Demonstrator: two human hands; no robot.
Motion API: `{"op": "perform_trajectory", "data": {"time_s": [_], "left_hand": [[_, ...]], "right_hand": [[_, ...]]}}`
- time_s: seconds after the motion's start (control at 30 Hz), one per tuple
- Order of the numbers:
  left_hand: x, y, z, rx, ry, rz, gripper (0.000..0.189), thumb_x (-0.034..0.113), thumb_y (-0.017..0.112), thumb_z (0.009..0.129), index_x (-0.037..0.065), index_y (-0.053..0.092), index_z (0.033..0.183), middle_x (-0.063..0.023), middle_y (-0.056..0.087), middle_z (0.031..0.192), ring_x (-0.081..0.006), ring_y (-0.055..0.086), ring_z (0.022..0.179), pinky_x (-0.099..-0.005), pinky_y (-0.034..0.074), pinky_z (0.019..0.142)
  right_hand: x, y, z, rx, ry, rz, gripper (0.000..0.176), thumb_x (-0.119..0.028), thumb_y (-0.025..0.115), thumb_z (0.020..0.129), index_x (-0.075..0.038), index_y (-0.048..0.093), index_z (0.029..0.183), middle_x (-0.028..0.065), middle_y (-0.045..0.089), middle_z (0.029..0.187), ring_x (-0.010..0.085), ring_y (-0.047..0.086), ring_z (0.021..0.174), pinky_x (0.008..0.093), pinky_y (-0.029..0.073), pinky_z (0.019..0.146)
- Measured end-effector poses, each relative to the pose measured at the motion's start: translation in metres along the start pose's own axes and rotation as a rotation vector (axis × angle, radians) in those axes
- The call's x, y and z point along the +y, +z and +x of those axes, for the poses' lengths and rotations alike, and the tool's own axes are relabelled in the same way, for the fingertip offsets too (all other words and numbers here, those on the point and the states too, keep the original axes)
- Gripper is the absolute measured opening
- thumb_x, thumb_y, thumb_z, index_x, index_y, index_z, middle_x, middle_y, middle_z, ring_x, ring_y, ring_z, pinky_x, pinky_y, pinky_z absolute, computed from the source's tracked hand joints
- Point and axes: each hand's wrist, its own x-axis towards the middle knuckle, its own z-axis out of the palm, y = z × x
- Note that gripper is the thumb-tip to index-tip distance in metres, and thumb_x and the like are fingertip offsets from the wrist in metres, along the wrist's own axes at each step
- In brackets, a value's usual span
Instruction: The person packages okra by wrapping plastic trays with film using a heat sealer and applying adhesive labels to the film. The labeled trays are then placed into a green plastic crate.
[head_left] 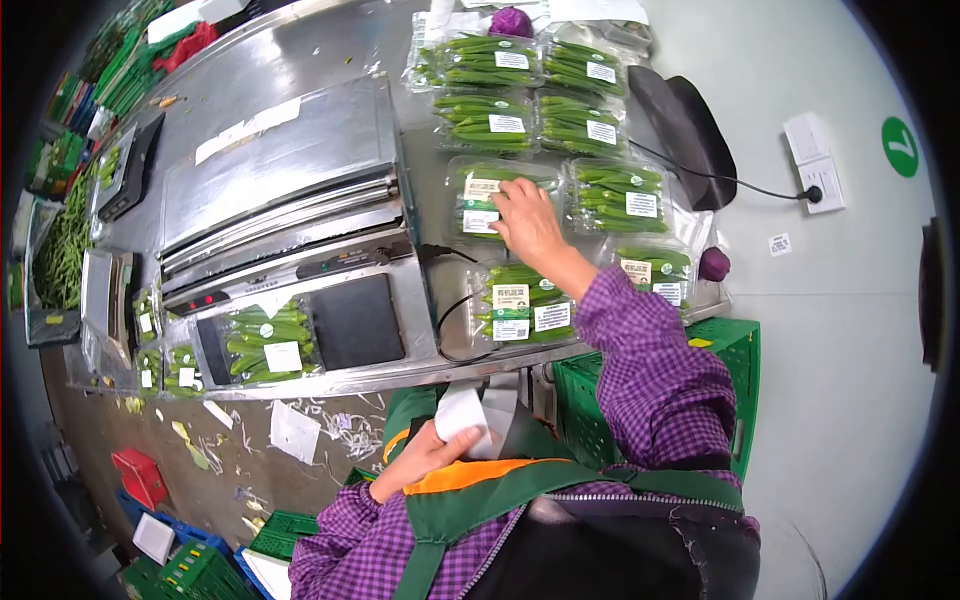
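My right hand (528,222) reaches over a clear plastic pack of okra (472,207). Its thumb and fingers are apart, with the fingertips touching the pack beside a beige label (480,190). Down at my lap, my left hand (428,458) is closed around a roll of white labels (466,418), and a strip hangs from it. Nearer the table's front edge lies another okra pack (520,306) bearing a beige and a white label. To its right, a further pack (652,270) carries the same two labels, partly hidden by my sleeve.
Several okra packs (486,122) with only white labels lie farther back. A metal sealing machine (285,190) stands left, an okra pack (268,342) before it. Purple cabbages (714,264) sit at the table's right side. A green crate (735,350) stands below. A black cord crosses to the wall socket (824,185).
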Motion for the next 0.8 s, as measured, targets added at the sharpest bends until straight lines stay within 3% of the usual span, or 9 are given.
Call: {"op": "perform_trajectory", "data": {"time_s": [0.07,0.13,0.2,0.3,0.37,0.5,0.57,0.67,0.8], "left_hand": [[-0.007,0.0,0.007,0.316,-0.044,0.012,0.035,0.032,0.048,0.095,0.002,0.061,0.104,-0.0031,0.063,0.091,-0.0109,0.057,0.085,-0.0262,0.046,0.076],[-0.009,-0.005,0.018,0.435,-0.032,-0.096,0.036,0.032,0.044,0.097,0.002,0.063,0.103,-0.0016,0.061,0.087,-0.0094,0.057,0.08,-0.0254,0.047,0.071],[-0.003,0.006,0.036,0.602,0.108,-0.289,0.036,0.031,0.042,0.097,0.0,0.06,0.105,-0.0034,0.061,0.09,-0.0096,0.056,0.08,-0.0247,0.046,0.071],[-0.007,0.006,0.049,0.618,0.085,-0.339,0.038,0.031,0.04,0.098,-0.001,0.057,0.107,-0.0046,0.06,0.09,-0.0095,0.054,0.076,-0.0248,0.045,0.068],[-0.007,0.006,0.053,0.57,0.069,-0.342,0.04,0.033,0.038,0.098,-0.001,0.058,0.106,-0.0046,0.059,0.088,-0.0096,0.053,0.075,-0.0248,0.044,0.067],[0.002,0.018,0.06,0.564,0.036,-0.321,0.041,0.034,0.039,0.098,-0.001,0.058,0.106,-0.0042,0.058,0.085,-0.0091,0.052,0.072,-0.024,0.044,0.065],[0.007,0.029,0.06,0.529,0.096,-0.217,0.041,0.034,0.038,0.098,0.0,0.058,0.105,-0.0033,0.057,0.082,-0.0086,0.051,0.068,-0.0238,0.042,0.062],[0.003,0.024,0.06,0.526,0.06,-0.204,0.041,0.035,0.038,0.098,0.0,0.059,0.104,-0.0026,0.057,0.08,-0.0084,0.05,0.065,-0.0236,0.041,0.06],[0.003,0.023,0.064,0.59,0.063,-0.292,0.043,0.036,0.037,0.099,0.0,0.06,0.103,-0.0024,0.057,0.079,-0.0085,0.05,0.067,-0.0233,0.041,0.06]], "right_hand": [[-0.016,-0.03,-0.016,0.045,0.034,0.333,0.045,-0.022,0.072,0.071,-0.005,0.058,0.109,0.0105,0.059,0.097,0.0286,0.055,0.091,0.0383,0.045,0.08],[-0.042,-0.068,-0.044,-0.287,0.065,0.912,0.046,-0.023,0.072,0.072,-0.006,0.057,0.112,0.0104,0.062,0.088,0.0279,0.059,0.082,0.0389,0.047,0.074],[-0.076,-0.107,-0.079,-0.578,0.011,1.239,0.038,-0.021,0.069,0.074,-0.006,0.059,0.107,0.0098,0.063,0.081,0.029,0.06,0.076,0.0412,0.047,0.069],[-0.1,-0.119,-0.118,-0.588,-0.129,1.005,0.033,-0.019,0.066,0.076,-0.005,0.059,0.106,0.0092,0.062,0.08,0.03,0.059,0.079,0.0419,0.046,0.071],[-0.101,-0.114,-0.135,-0.305,-0.133,0.954,0.026,-0.014,0.064,0.077,-0.004,0.06,0.101,0.0084,0.062,0.08,0.0299,0.058,0.081,0.0408,0.045,0.074],[-0.101,-0.13,-0.149,-0.255,-0.085,0.933,0.018,-0.011,0.062,0.078,-0.004,0.062,0.095,0.0085,0.062,0.08,0.0285,0.057,0.081,0.039,0.044,0.077],[-0.106,-0.131,-0.154,-0.252,0.099,0.97,0.01,-0.01,0.063,0.077,-0.004,0.063,0.086,0.008,0.061,0.08,0.0273,0.057,0.08,0.0379,0.045,0.077],[-0.105,-0.126,-0.157,-0.156,-0.08,0.909,0.014,-0.012,0.065,0.078,-0.005,0.063,0.09,0.0068,0.061,0.08,0.0249,0.057,0.08,0.0353,0.045,0.074],[-0.104,-0.119,-0.158,-0.184,-0.029,0.948,0.014,-0.011,0.064,0.078,-0.005,0.063,0.09,0.0073,0.062,0.081,0.0249,0.058,0.08,0.0359,0.046,0.073]]}}
